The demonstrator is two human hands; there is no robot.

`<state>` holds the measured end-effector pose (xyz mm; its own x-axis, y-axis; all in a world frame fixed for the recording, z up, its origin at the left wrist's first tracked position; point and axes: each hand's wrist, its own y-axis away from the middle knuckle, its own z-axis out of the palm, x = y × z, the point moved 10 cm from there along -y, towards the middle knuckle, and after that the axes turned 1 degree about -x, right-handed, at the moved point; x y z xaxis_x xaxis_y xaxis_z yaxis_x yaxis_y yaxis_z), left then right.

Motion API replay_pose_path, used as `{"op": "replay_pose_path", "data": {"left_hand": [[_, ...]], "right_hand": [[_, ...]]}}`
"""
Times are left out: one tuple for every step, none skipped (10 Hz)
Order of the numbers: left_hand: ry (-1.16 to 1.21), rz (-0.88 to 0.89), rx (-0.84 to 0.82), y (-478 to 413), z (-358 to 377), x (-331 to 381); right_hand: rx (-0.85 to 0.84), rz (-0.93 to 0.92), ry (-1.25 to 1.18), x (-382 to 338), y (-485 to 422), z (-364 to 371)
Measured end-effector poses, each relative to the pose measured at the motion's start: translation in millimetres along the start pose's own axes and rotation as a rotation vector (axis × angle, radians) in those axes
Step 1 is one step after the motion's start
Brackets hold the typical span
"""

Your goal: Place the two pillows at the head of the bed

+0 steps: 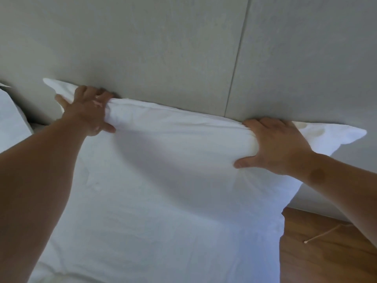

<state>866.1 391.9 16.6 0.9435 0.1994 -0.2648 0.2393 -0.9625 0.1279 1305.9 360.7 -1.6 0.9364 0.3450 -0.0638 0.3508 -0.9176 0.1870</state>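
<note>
I held the pillow [173, 160] by its far edge against the headboard [163, 48]: left hand [87, 113] and right hand [279, 144] both clenched on it.

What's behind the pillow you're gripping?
A grey panelled headboard rises directly behind the pillow held by both hands; its lower part is hidden by the pillow.

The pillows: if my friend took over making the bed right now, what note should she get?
Left hand: gripping the top edge of the white pillow near its left corner.
Right hand: gripping the same edge near the right corner.
The pillow stands against the grey headboard, at the bed's right side.
A second pillow shows partly at the far left.
Left: let go, check the other pillow.
</note>
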Motion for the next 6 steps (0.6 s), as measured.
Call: {"op": "replay_pose_path", "data": {"left_hand": [[0.017,-0.041,-0.023,-3.9,17.6,1.0],[0.031,-0.043,0.04,-0.1,13.0,-5.6],[0.136,-0.037,0.08,11.1,8.8,-18.5],[0.276,-0.071,0.11,37.7,7.3,-29.6],[0.49,-0.133,0.132,79.3,-4.1,-36.1],[0.673,-0.235,0.136,133.9,-11.2,-43.0]], "right_hand": [[-0.011,0.003,-0.004,-1.0,-2.7,6.3],[-0.02,-0.008,-0.019,-3.7,-3.3,3.2],[-0.005,-0.045,-0.054,-7.4,5.0,-6.7],[0.062,-0.139,-0.04,-17.9,20.8,-21.9],[0.129,-0.207,-0.077,-25.6,44.2,-41.2],[0.175,-0.204,-0.185,-28.8,72.2,-54.9]]}}
